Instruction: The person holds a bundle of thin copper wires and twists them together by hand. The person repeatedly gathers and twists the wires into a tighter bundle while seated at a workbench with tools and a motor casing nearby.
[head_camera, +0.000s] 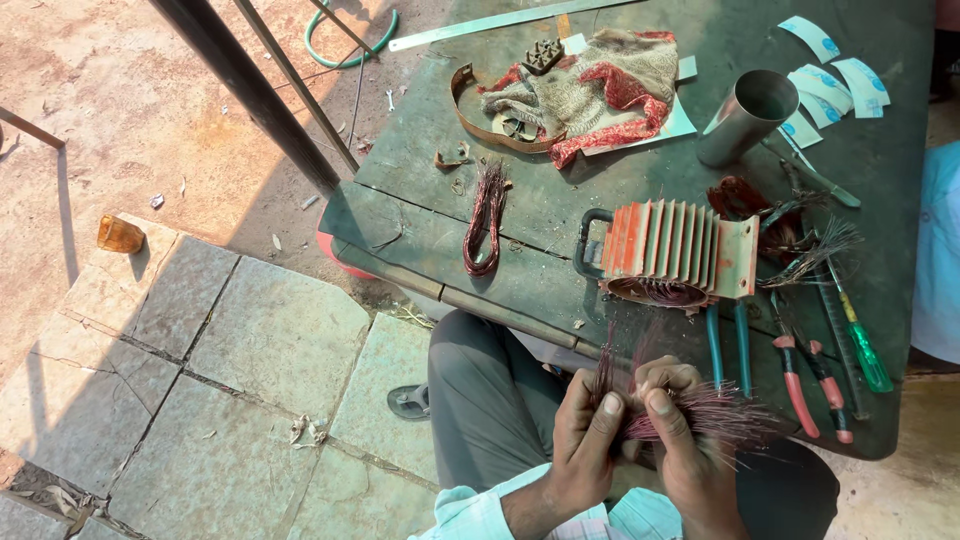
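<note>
A bundle of cut reddish copper wire (700, 412) rests in both hands over my lap, its ends fanning out to the right. My left hand (585, 435) pinches the bundle's left end with thumb and fingers. My right hand (678, 425) wraps around its middle. Just beyond them, on the dark green table (560, 210), stands a finned orange motor stator (675, 252) with wire windings showing at its lower opening. A looped hank of the same wire (486, 218) lies to the stator's left.
Right of the stator lie blue-handled pliers (728, 345), red-handled cutters (810, 385), a green screwdriver (860, 345) and more wire scraps. Further back sit a metal cup (745, 115), a patterned cloth (600, 90), paper strips (835, 75) and a metal ruler (500, 20). Stone paving lies left.
</note>
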